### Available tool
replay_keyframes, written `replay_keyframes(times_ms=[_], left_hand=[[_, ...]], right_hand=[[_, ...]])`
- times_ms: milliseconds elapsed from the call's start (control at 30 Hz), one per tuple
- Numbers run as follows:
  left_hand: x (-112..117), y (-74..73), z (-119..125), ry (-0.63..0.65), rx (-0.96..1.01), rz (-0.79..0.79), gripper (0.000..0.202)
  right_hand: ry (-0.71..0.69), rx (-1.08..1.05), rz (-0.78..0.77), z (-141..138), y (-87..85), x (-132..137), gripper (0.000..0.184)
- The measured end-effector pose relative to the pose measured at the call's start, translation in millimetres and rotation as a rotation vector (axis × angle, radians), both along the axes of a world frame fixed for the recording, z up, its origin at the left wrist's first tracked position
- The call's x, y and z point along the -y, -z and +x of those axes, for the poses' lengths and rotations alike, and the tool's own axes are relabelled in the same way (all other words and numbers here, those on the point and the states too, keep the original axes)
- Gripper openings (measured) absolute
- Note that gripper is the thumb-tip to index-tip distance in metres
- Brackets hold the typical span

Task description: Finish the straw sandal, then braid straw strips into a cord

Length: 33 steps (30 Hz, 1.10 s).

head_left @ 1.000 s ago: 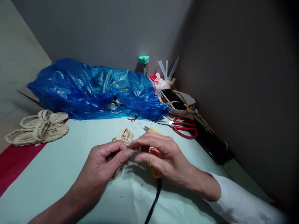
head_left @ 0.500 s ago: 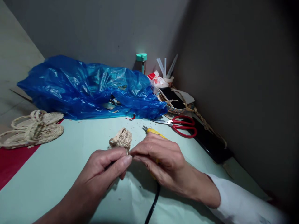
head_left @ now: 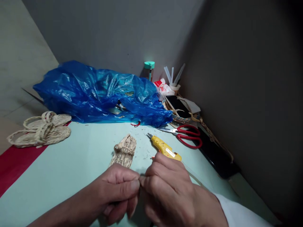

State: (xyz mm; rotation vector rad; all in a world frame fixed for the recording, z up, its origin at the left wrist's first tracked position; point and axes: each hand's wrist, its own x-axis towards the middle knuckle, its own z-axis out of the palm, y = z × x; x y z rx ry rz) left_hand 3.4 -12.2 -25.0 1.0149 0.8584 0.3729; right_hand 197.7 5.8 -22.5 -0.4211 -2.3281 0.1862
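"Yellow plastic, that glue gun [head_left: 163,147]: could it have caused me trouble?"

"Perhaps. It lay just beyond your right hand [head_left: 170,187], so a stray knuckle might have nudged it or, had it been hot, got burned."

"And my fingers?"

"Your left hand [head_left: 118,190] had its thumb pressed to the forefinger; your right hand was curled up close to it, grip hidden. I couldn't tell whether either had hold of a strand. If so, too sharp a tug might have snapped it."

"Where was the straw slipper [head_left: 125,152]?"

"On the worktop [head_left: 82,157], just past your left hand, which hid its near end."

"How did it look?"

"Pale and coarse, ribbed lengthwise, with a raised band across it and a roughly rounded far tip."
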Motion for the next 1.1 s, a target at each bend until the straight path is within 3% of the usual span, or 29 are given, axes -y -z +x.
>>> replay_keyframes(times_ms=[267, 467, 633, 867, 1100], left_hand=[[-3, 0.0, -4, 0.074, -0.01, -0.022, 0.053], [-7, 8.2, -10, 0.187, 0.05, -0.027, 0.049], [-9, 4.3, -9, 0.223, 0.013, -0.009, 0.049], [-7, 7.8, -6, 0.132, 0.054, -0.011, 0.037], [-11, 9.8, -20, 0.077, 0.087, 0.032, 0.041]], right_hand=[[0.052, -0.029, 0.049, -1, 3.9, 5, 0.023], [0.015, -0.02, 0.1, 0, 10.8, 13, 0.015], [-0.037, -0.059, 0.008, -3, 8.2, 20, 0.01], [-0.015, -0.055, -0.06, -5, 0.9, 16, 0.017], [-0.001, -0.029, -0.043, -6, 8.1, 8, 0.015]])
